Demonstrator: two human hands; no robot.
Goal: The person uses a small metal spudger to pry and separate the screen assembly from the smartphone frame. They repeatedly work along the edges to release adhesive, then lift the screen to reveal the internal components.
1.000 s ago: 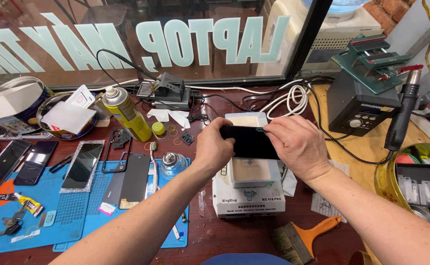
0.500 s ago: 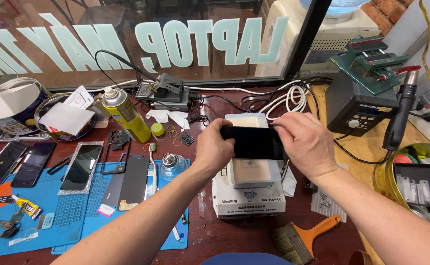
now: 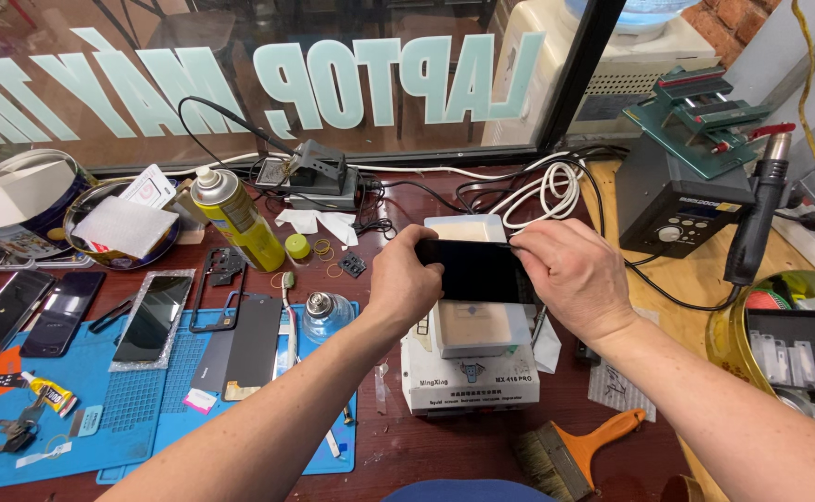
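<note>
Setting: dark red workbench against a shop window with mirrored pale lettering on the glass.
Phone: I hold a black phone flat, dark face up, over the middle of the bench, just above the white heating plate.
Left hand: my left hand grips the phone's left end, thumb and fingers closed on its edge.
Right hand: my right hand covers the right end, fingertips pinching at the upper right corner.
Below: a white separator machine stands under the phone, its pad bare.
Left side: a blue mat toward the bench's left edge carries several dark phones and a small glass bottle; a yellow spray can stands behind it.
Front edge: a brush with an orange handle lies near the front.
Right side: a grey hot-air station sits toward the back right corner, white cable coiled beside it.
</note>
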